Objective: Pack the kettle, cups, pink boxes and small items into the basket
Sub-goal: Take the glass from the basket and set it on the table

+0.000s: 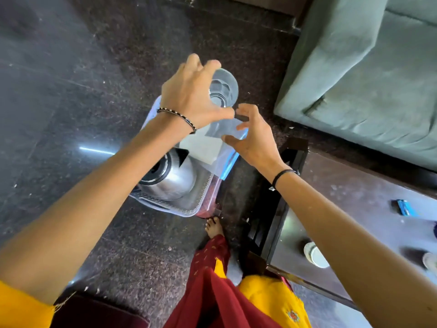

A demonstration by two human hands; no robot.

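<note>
- Your left hand (189,95) gripped the clear glass cup (223,89) by its rim and side, fingers curled round it, and held it in the air above the far end of the basket.
- Your right hand (253,138) hung just beside the left one, fingers spread and loosely curled, with nothing that I could see in its grasp; the two hands were close, thumb tips nearly meeting.
- The pale translucent plastic basket (197,208) stood on the dark speckled stone floor (94,91), below both hands.
- The round stainless-steel kettle (170,178) already lay in the near end of the basket, its black spout tip pointing towards the far end.
- A pale flat sheet-like thing (201,147) lay in the basket beyond the kettle; what it was, I could not tell.
- To your right, the dark brown tabletop (354,197) carried a white cup (315,254) near its edge and a small blue packet (403,207) farther off.
- A grey-green sofa (366,67) stood beyond the tabletop.
</note>
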